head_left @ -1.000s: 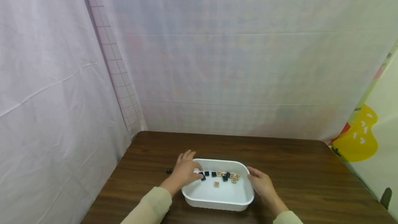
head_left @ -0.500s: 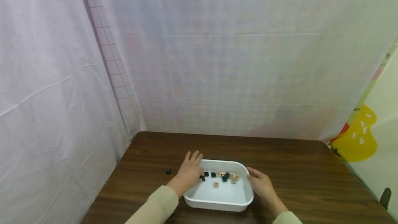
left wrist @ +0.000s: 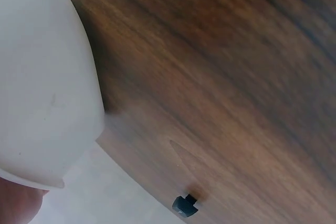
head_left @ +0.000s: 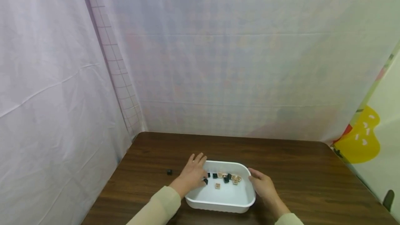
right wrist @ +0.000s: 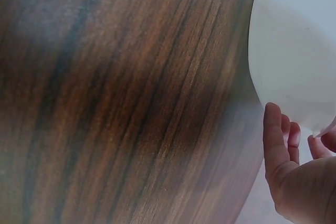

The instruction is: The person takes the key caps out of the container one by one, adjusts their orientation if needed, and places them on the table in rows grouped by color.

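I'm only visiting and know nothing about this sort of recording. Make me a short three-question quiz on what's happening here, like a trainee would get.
1. Multiple choice: what colour is the tub?
A) Red
B) White
C) Yellow
2. True or false: a black piece lies on the table, outside the tub.
3. Short answer: which hand is at the end of the tub nearer that black piece?

Key:
1. B, white.
2. True.
3. The left hand; the right hand holds the opposite end.
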